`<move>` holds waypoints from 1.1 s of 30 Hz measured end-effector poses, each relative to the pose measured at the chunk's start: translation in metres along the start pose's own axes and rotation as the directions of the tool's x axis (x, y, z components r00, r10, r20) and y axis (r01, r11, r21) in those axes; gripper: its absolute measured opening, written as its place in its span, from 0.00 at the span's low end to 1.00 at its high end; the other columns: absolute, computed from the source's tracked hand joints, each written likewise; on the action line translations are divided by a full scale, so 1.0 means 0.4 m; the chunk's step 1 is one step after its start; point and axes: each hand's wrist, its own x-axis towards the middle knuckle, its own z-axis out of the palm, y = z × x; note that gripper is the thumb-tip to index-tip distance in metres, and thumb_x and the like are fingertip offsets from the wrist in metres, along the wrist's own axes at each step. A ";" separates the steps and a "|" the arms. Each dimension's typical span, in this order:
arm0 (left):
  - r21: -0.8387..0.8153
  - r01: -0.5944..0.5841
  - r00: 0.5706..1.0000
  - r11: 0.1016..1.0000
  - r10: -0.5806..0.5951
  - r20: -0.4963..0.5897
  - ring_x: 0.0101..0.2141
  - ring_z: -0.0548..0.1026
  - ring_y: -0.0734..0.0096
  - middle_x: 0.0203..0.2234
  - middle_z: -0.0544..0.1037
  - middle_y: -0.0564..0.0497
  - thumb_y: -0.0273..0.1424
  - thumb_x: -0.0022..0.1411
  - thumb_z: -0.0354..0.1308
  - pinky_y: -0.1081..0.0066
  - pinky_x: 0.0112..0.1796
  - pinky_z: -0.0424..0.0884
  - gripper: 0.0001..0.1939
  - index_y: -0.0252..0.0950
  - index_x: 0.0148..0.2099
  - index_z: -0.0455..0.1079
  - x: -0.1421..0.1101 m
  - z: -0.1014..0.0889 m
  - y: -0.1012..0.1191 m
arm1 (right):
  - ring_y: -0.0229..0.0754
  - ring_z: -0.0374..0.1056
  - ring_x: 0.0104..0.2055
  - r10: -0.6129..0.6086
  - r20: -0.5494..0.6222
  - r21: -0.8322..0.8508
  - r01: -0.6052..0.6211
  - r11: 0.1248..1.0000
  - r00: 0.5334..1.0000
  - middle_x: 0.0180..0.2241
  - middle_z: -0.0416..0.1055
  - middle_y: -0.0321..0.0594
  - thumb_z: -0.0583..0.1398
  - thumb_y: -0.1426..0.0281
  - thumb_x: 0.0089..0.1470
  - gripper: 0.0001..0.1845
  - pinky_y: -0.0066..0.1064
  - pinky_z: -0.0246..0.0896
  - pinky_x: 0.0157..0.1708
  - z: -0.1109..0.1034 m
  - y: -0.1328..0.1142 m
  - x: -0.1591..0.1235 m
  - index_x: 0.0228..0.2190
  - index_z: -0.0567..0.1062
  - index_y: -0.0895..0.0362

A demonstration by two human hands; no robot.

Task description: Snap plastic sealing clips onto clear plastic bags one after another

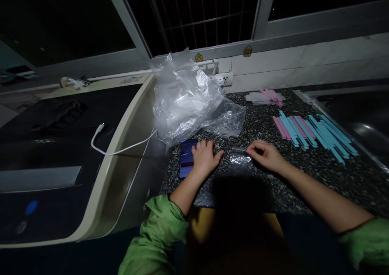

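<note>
My right hand (265, 155) pinches the upper right corner of a small clear plastic bag (240, 159), which lies on the speckled dark counter (219, 185). Fingers spread, my left hand (206, 156) rests palm down to the left of that bag, apart from it. Its outer edge overlaps a phone (185, 157) whose screen is lit. Past my right hand lie several flat strips, light blue (326, 135) and pink (281, 128), in loose rows. Farther back is a small pile of pink and whitish strips (267, 97), seemingly wrapped in clear plastic.
A heap of crumpled clear plastic bags (188, 100) stands against the tiled wall (267, 72), near a socket (225, 79). At left is a washing machine (103, 177) with a white cable (127, 148) across it. A metal sink (364, 125) borders the counter on the right.
</note>
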 end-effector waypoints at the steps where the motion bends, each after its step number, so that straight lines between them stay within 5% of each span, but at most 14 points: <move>1: 0.072 0.043 0.999 0.996 -0.044 0.010 0.46 0.64 0.48 0.42 0.69 0.38 0.44 0.54 0.53 0.46 0.46 0.57 0.22 0.34 0.45 0.66 0.000 -0.004 -0.006 | 0.38 0.62 0.26 0.003 -0.001 -0.002 -0.003 1.000 1.000 0.21 0.66 0.37 0.54 0.67 0.51 0.10 0.30 0.56 0.29 -0.001 -0.001 0.000 0.22 0.69 0.56; 6: 0.072 0.049 0.999 0.996 -0.048 -0.010 0.47 0.63 0.48 0.43 0.67 0.37 0.43 0.55 0.52 0.47 0.47 0.58 0.22 0.32 0.46 0.65 0.005 -0.002 -0.016 | 0.37 0.62 0.27 0.003 0.002 -0.003 -0.003 1.000 1.000 0.21 0.66 0.37 0.54 0.66 0.51 0.10 0.29 0.57 0.29 0.001 -0.004 -0.002 0.21 0.69 0.56; 10: -0.308 -0.200 0.980 0.930 0.188 -0.069 0.42 0.67 0.63 0.37 0.71 0.44 0.37 0.59 0.49 0.64 0.45 0.62 0.13 0.34 0.40 0.68 0.008 0.012 -0.004 | 0.37 0.62 0.26 -0.003 -0.012 -0.003 0.003 1.000 1.000 0.21 0.66 0.37 0.54 0.66 0.51 0.10 0.29 0.57 0.29 0.003 -0.005 -0.003 0.22 0.69 0.56; 15: -0.666 -0.072 0.948 0.742 0.259 0.186 0.28 0.68 0.74 0.25 0.72 0.52 0.34 0.55 0.54 0.74 0.32 0.64 0.09 0.33 0.32 0.70 0.008 0.047 0.010 | 0.38 0.63 0.27 0.009 -0.045 0.022 -0.008 1.000 0.999 0.22 0.67 0.37 0.54 0.66 0.52 0.10 0.29 0.57 0.29 0.003 0.000 -0.003 0.22 0.69 0.56; 18: -0.709 -0.024 0.919 0.704 0.295 0.262 0.24 0.66 0.77 0.20 0.70 0.54 0.29 0.51 0.57 0.76 0.29 0.62 0.05 0.32 0.27 0.70 0.006 0.062 0.015 | 0.38 0.63 0.27 0.025 -0.058 0.041 -0.023 0.999 0.998 0.23 0.67 0.38 0.54 0.65 0.52 0.11 0.30 0.58 0.29 0.002 0.003 -0.002 0.22 0.69 0.56; 27: -0.695 -0.046 0.919 0.718 0.304 0.252 0.24 0.66 0.77 0.21 0.71 0.54 0.25 0.50 0.54 0.76 0.29 0.62 0.05 0.32 0.25 0.70 0.002 0.056 0.023 | 0.39 0.64 0.28 0.016 -0.054 0.062 -0.013 0.998 0.998 0.23 0.69 0.39 0.55 0.63 0.51 0.12 0.32 0.59 0.31 0.003 -0.003 -0.001 0.22 0.70 0.56; 33: -0.728 -0.028 0.974 0.685 0.182 0.133 0.25 0.66 0.76 0.21 0.71 0.53 0.28 0.50 0.55 0.75 0.29 0.62 0.05 0.33 0.25 0.69 0.006 0.054 0.023 | 0.36 0.61 0.24 0.189 0.024 0.183 -0.190 0.965 0.982 0.23 0.67 0.37 0.57 0.59 0.47 0.13 0.30 0.59 0.26 0.004 -0.006 -0.001 0.26 0.72 0.57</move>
